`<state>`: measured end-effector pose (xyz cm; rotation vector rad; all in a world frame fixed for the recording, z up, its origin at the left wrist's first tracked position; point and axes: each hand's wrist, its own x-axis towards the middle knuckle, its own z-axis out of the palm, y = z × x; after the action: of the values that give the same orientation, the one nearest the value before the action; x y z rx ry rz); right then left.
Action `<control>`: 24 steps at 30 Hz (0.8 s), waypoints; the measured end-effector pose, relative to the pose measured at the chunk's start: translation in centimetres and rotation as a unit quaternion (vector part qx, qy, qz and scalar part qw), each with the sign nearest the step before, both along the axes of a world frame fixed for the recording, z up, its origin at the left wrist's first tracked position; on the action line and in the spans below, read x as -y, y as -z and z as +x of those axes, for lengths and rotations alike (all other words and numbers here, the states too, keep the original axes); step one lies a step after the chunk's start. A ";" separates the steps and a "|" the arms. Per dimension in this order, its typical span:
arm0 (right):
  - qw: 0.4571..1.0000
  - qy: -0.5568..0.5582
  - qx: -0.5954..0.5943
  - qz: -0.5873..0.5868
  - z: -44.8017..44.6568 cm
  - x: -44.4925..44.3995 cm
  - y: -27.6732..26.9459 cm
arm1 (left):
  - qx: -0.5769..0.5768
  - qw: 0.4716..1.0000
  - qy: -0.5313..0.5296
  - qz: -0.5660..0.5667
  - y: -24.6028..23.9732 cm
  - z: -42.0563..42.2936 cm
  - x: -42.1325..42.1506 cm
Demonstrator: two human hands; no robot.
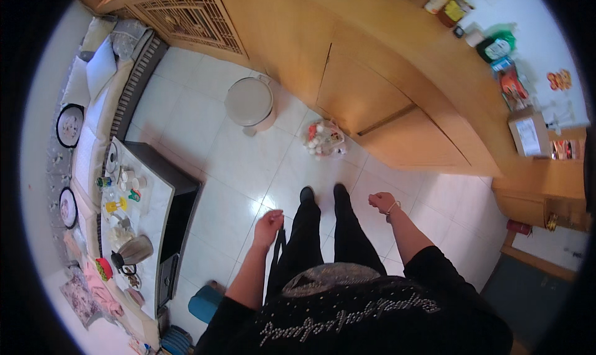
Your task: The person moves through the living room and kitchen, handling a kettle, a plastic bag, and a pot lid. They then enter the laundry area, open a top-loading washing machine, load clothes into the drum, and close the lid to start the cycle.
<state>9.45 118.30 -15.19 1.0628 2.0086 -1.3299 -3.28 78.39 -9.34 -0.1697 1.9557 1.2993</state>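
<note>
My left hand (269, 227) is held out beside my left thigh, its fingertips pinched on a thin black strap (280, 245) that hangs down along the trouser leg. The strap's lower end is lost against the dark clothing. On the other side, my right hand (382, 202) hangs over the floor with loosely curled fingers and nothing visible in it; a bracelet circles the wrist. Ahead of my feet, a clear plastic bag (324, 139) with white and red contents lies on the tiles against the wooden cabinet (372, 94). Neither hand touches it.
A lidded round bin (250, 102) stands left of the bag. To the left are a coffee table (156, 187) bearing a metal jug (135, 252) and cups, a sofa (93, 108), and a blue stool (206, 303). Bottles and a cardboard box (528, 132) line the counter at right.
</note>
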 end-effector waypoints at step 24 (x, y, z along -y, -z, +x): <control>0.930 0.350 -0.035 0.105 -22.6 -8.0 43.5 | 0.010 0.949 0.156 -0.275 5.2 14.8 -7.8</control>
<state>-13.17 126.33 -58.67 1.9869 1.9212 -1.5080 11.52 86.16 -14.58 -0.1345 2.1779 0.5284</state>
